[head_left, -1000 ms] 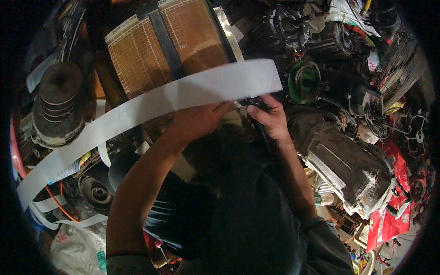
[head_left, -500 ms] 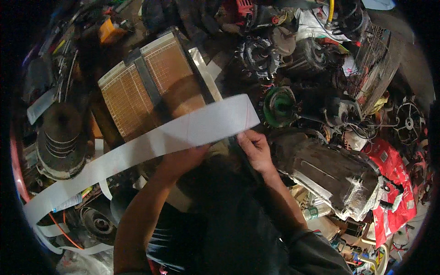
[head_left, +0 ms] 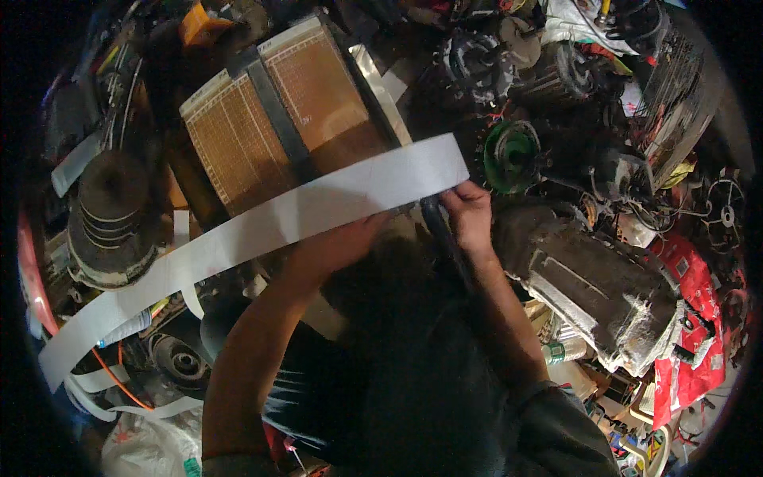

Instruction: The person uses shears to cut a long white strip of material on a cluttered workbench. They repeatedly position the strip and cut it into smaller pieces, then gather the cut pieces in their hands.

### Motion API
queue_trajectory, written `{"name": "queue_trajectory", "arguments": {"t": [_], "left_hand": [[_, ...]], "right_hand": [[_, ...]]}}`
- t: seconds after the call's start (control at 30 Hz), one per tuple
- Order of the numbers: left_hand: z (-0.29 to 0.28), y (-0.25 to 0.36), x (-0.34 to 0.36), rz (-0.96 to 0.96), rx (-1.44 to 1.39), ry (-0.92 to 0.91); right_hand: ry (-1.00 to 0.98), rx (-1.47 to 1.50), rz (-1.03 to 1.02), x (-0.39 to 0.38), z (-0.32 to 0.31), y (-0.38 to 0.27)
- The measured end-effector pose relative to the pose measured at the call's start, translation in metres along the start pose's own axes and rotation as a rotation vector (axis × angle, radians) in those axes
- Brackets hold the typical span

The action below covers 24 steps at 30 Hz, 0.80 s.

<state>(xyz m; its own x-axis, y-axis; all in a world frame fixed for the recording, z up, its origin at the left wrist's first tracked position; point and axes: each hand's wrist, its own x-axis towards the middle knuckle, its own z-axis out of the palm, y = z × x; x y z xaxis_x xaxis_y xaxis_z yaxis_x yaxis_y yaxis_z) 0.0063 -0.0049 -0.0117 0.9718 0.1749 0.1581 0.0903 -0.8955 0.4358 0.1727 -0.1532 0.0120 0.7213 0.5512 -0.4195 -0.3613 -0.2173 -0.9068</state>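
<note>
A long white paper-like strip (head_left: pixel 334 199) runs from the lower left up to the right, crossing the near part of a brown gridded paper cutter board (head_left: pixel 326 87). My left hand (head_left: pixel 338 242) is against the strip's near edge, its fingertips hidden beneath it. Close to the strip's right end, my right hand (head_left: pixel 470 211) is closed, with thumb and fingers pinched at the near corner. A dark bar (head_left: pixel 443 230) lies just left of that hand. The board has a dark crossbar (head_left: pixel 274 111) and a shiny metal edge (head_left: pixel 377 83) on its right side.
At the left stands a dark stepped round part (head_left: pixel 111 215). To the right are a grimy motor housing (head_left: pixel 596 278), a green-faced round part (head_left: pixel 510 155) and a red bag (head_left: pixel 691 318). Further loops of strip (head_left: pixel 159 409) hang at lower left, near a plastic bag (head_left: pixel 151 445).
The strip's right end and both hands have shifted up and to the right in view. The board and surroundings have shifted too, mostly upward at the top and slightly right.
</note>
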Motion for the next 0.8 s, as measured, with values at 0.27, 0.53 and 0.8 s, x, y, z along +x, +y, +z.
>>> {"name": "queue_trajectory", "arguments": {"t": [0.27,0.53,0.8], "left_hand": [[-0.001,0.001,-0.005,0.012,-0.03,-0.026],[0.0,0.002,-0.005,-0.038,-0.041,-0.031],[-0.005,0.0,-0.005,0.029,0.08,-0.012]], "right_hand": [[-0.043,0.004,0.054,-0.002,0.002,0.002],[-0.009,0.0,0.105,-0.003,0.002,0.006],[-0.033,-0.001,0.068,-0.001,0.0,0.011]]}}
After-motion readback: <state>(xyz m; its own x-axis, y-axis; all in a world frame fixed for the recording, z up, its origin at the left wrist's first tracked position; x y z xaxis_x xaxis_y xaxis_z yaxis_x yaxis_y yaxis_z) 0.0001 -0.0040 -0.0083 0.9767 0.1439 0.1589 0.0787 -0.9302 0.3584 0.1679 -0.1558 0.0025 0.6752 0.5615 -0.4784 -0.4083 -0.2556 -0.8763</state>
